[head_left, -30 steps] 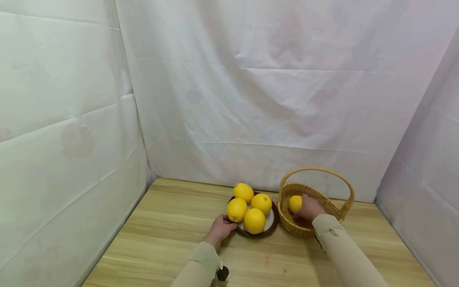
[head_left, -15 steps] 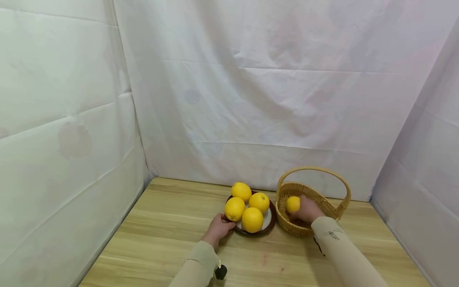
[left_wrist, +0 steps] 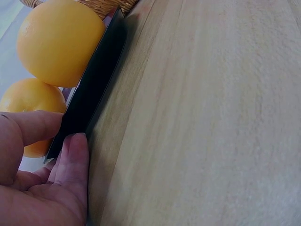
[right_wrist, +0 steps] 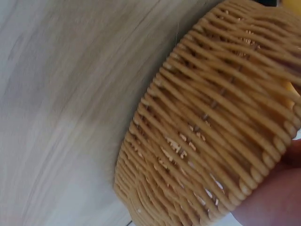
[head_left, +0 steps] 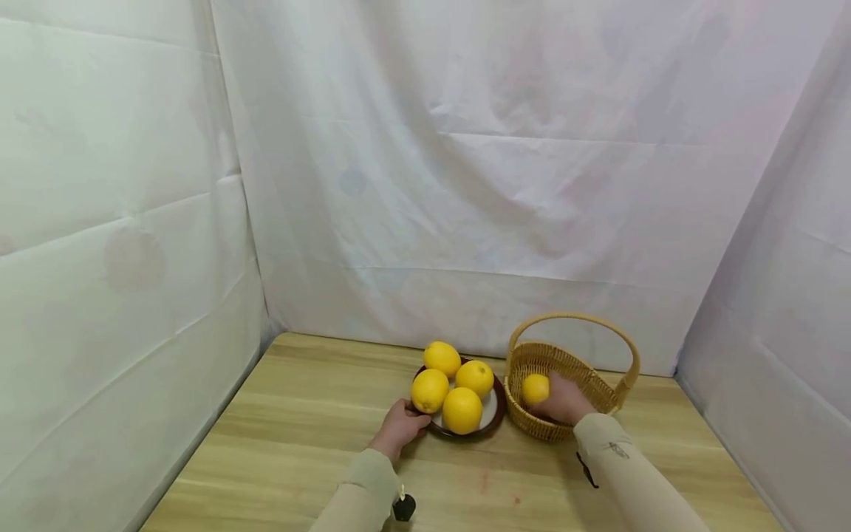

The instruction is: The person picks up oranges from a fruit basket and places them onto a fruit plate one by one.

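Note:
My left hand (head_left: 401,427) pinches the near left rim of a round plate (head_left: 497,415) with a dark brown edge and pale middle. In the left wrist view, the thumb lies over the rim and fingers (left_wrist: 75,153) are tucked beneath it. Several oranges (head_left: 462,410) are grouped on the plate, largely on its left side. To its right stands a wicker basket (head_left: 541,356) with a tall arched handle. Reaching down inside it, my right hand (head_left: 565,401) grips a single orange (head_left: 535,389). The basket wall (right_wrist: 202,122) hides most of that hand in the right wrist view.
A wooden table (head_left: 299,414) carries everything, with white cloth (head_left: 465,222) hanging behind and along both sides. The plate sits close beside the basket near the table's back edge. A small black object (head_left: 403,507) hangs by the left cuff.
The head view has drifted slightly, shifting everything left. My right hand and its orange have sunk a little lower in the basket. The left hand keeps its hold on the plate rim.

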### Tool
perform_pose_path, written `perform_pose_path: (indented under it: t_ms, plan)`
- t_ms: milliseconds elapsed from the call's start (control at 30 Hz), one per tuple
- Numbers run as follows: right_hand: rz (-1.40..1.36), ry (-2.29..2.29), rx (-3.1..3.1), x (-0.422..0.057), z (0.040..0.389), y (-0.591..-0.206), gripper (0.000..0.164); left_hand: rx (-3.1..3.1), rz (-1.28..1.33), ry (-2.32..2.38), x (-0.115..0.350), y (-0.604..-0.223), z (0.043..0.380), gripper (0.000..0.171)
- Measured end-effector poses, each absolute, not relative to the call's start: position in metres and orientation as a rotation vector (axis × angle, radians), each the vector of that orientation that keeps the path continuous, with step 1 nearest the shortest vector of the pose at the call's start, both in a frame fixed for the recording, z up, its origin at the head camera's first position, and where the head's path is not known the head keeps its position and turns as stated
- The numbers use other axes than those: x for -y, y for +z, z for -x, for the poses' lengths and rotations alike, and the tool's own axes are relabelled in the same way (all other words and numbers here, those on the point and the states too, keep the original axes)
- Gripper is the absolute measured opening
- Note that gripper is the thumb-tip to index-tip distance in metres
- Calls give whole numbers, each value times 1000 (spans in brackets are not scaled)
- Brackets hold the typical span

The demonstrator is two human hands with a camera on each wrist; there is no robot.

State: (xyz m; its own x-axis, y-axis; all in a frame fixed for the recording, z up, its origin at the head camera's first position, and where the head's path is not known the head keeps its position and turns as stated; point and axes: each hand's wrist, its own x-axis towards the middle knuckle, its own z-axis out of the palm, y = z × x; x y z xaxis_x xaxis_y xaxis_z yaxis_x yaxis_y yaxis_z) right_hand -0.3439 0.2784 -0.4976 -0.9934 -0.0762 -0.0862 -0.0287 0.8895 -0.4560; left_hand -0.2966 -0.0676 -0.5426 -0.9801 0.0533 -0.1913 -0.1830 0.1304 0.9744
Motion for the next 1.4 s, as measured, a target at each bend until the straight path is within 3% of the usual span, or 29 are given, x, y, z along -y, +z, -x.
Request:
perform_pose_path:
  t_ms: [167, 367, 733, 1400]
  plan:
    - [95, -729, -2961, -272, 337, -499, 89, -2217, 136, 1960, 68, -545, 294, 40]
    - [77, -768, -2982, -268, 337, -501, 73, -2215, 143, 1956, 68, -544, 296, 38]
    - [44, -926, -2966, -257, 336, -499, 95, -2223, 173, 1947, 73, -540, 297, 40]
    - [-192, -1393, -2837, -251, 305, -483, 102, -2213, 167, 1931, 68, -543, 299, 40]
